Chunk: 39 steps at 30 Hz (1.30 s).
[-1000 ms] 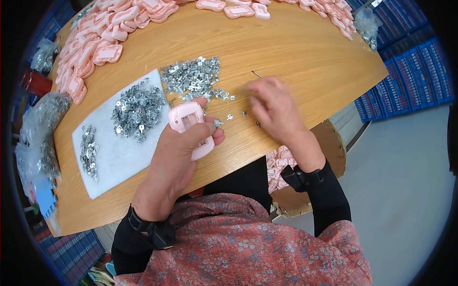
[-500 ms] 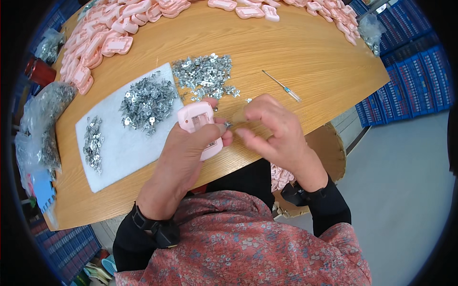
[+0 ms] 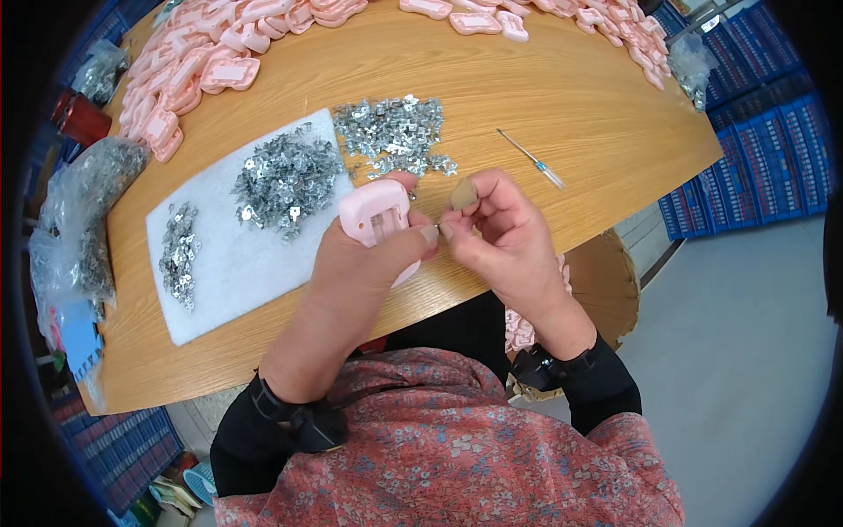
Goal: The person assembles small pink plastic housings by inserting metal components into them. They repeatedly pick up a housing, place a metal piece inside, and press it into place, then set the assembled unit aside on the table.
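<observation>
My left hand (image 3: 364, 250) is closed around a pink plastic casing (image 3: 373, 204) with a rectangular opening, tilted over the table's near edge. Between its thumb and forefinger the tip of a small metal piece (image 3: 437, 226) shows, mostly hidden by fingers. My right hand (image 3: 509, 233) meets it there, thumb and fingers pinched at that piece; one fingertip wears a tan cover (image 3: 463, 194). Just beyond the hands, small stamped metal pieces lie in a loose pile (image 3: 393, 132) on the wood. A larger heap (image 3: 288, 183) and a narrow row (image 3: 180, 256) rest on a white foam sheet (image 3: 219, 303).
A screwdriver (image 3: 531, 159) with a clear handle lies right of the piles. Pink casings heap along the far edge (image 3: 189, 66) and far right (image 3: 619, 35). Plastic bags (image 3: 75, 233) of metal pieces sit at left. Below the table's right edge stands a cardboard box (image 3: 610, 285).
My right hand has come in to the left, its fingers closing at the small metal piece by the left thumb. The view has shifted slightly, with the casing still in my left hand.
</observation>
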{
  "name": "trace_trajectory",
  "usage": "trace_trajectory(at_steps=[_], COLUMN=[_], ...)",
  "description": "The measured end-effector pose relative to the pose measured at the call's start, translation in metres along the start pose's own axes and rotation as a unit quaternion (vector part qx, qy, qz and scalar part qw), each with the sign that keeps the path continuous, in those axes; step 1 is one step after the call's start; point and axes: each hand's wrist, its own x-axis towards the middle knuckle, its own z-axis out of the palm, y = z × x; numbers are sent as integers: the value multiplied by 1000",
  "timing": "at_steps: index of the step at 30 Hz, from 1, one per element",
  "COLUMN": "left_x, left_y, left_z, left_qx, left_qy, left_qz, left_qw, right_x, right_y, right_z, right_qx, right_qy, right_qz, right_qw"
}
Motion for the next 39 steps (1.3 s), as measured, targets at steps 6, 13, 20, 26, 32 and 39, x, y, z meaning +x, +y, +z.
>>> trace_trajectory(at_steps=[6, 13, 20, 26, 32, 39], left_x=[2, -3, -5, -8, -10, -12], left_y=[0, 4, -2, 1, -2, 1], left_z=[-4, -8, -17, -27, -39, -38], left_qx=[149, 110, 59, -121, -241, -225], left_qy=[-8, -30, -35, -48, -102, -70], left_qz=[58, -36, -82, -148, -196, -207], left_qw=[987, 993, 994, 980, 945, 950], right_x=[1, 6, 1, 7, 12, 13], right_y=[-32, -27, -10, -8, 6, 7], right_z=[1, -3, 5, 17, 31, 34], right_qx=[-307, -125, 9, 48, -61, -180], right_qy=[-68, -91, -71, -36, -24, -18], right_qz=[-69, 58, 74, 3, -79, -131], right_qw=[947, 986, 995, 998, 995, 975])
